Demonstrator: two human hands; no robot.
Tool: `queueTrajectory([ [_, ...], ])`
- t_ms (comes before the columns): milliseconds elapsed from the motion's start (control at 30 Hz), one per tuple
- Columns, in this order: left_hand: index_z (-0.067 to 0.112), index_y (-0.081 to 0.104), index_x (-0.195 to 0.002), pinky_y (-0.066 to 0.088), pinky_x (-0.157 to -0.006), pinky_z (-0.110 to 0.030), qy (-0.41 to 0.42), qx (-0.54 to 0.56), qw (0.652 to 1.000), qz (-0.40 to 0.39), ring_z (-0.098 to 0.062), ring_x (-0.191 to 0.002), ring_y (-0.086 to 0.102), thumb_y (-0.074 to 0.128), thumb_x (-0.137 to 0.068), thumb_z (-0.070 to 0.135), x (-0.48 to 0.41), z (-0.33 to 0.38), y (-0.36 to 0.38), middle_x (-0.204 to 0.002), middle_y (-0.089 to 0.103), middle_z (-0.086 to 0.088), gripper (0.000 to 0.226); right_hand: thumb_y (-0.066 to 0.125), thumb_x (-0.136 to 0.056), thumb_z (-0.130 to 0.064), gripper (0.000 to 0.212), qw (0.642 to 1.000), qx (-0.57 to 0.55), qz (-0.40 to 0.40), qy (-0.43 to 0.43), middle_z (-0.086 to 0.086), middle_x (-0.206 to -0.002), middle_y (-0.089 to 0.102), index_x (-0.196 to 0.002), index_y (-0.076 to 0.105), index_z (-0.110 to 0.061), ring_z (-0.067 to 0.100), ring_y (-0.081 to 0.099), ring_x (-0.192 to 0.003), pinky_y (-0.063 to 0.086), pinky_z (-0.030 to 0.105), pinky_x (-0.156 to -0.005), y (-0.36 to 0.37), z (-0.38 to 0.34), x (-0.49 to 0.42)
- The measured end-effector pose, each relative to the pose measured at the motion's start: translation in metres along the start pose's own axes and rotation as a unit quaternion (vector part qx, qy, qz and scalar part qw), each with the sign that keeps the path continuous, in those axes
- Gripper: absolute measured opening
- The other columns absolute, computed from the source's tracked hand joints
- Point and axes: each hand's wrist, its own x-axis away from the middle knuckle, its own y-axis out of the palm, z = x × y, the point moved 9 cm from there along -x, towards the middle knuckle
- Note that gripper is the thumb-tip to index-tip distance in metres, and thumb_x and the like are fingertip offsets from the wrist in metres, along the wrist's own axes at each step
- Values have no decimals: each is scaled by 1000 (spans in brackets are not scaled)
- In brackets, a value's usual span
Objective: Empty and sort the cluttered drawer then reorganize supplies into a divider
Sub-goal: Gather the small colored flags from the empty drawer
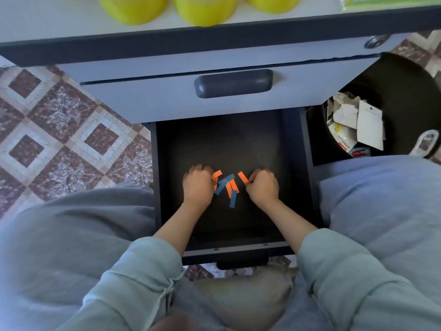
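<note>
Nearest, two pale sleeves (133, 278) reach forward over the lap, and the bare forearms cross the front wall of the open drawer (238, 247). On its dark floor the left hand (198, 185) and right hand (262, 186) sit either side of a small heap of orange and blue paper strips (225, 185), the only contents visible in the drawer. The right hand's thumb and forefinger pinch the near end of an orange strip (243, 177), other fingers curled in. The left hand's fingers curl down over the heap's left edge, but whether they pinch a strip or only press on it cannot be told. The step looks like gathering the last scraps so the drawer is empty. The strips are thin, flat and overlapping, so a pinch may lift only one and scatter the rest, or slide them along the floor toward the shadowed back. Beyond, a shut drawer shows its handle (233, 83); to the right a black bin (401, 91) holds paper scraps (358, 115). Farthest, yellow-green cups (131, 8) stand on the desk (47, 27)
</note>
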Motion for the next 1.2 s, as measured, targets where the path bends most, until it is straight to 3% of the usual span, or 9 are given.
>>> queueTrajectory([
  [133, 13, 60, -117, 43, -90, -31, -3, 14, 1000, -1, -20, -107, 53, 53, -94, 26, 4, -5, 4, -116, 58, -5, 27, 66, -86, -17, 23, 1000, -26, 3, -13, 10, -108, 62, -106, 63, -7, 21, 60, -98, 49, 28, -75, 4, -7, 2],
  [300, 12, 62, -113, 43, -89, -31, 0, 12, 1000, 5, -20, -106, 54, 57, -92, 24, 6, -3, 6, -114, 59, -5, 25, 75, -77, -33, 53, 998, 24, -3, -51, 11, -115, 53, -116, 52, -5, 26, 55, -105, 48, 33, -79, 12, -22, 6],
  [500, 14, 66, -104, 44, -84, -32, -14, -14, 1000, -7, -20, -98, 57, 54, -93, 20, 8, -2, 7, -104, 63, -5, 18, 64, -87, -15, 31, 993, 76, 3, -89, 12, -123, 50, -115, 58, -4, 26, 54, -109, 48, 32, -85, 22, -38, 11],
  [600, 14, 67, -97, 43, -79, -31, -2, -28, 1000, -14, -20, -92, 59, 54, -92, 22, 7, 1, 7, -98, 65, -5, 16, 59, -89, -13, 29, 988, 93, -9, -122, 13, -123, 50, -117, 57, -3, 26, 52, -111, 46, 32, -88, 29, -44, 19],
  [733, 13, 65, -103, 43, -79, -30, 8, -43, 999, -31, -21, -96, 58, 58, -90, 27, 7, 2, 9, -103, 64, -6, 21, 54, -91, -10, 29, 986, 93, -8, -138, 14, -122, 50, -118, 53, -2, 28, 52, -112, 43, 30, -88, 30, -47, 22],
  [967, 10, 60, -110, 39, -68, -27, -36, 15, 998, -52, -23, -96, 59, 62, -87, 23, 5, -4, 12, -105, 62, -9, 26, 57, -85, 1, 22, 995, 12, -22, -92, 18, -107, 61, -107, 60, 0, 30, 59, -99, 51, 35, -81, 27, -35, 12],
  [1200, 14, 67, -104, 45, -67, -27, -51, 63, 995, -54, -20, -90, 62, 58, -90, 16, 5, -6, 9, -99, 67, -6, 17, 61, -83, -1, 17, 997, -26, -38, -61, 13, -102, 61, -98, 66, -5, 26, 61, -93, 53, 35, -77, 31, -29, 7],
])
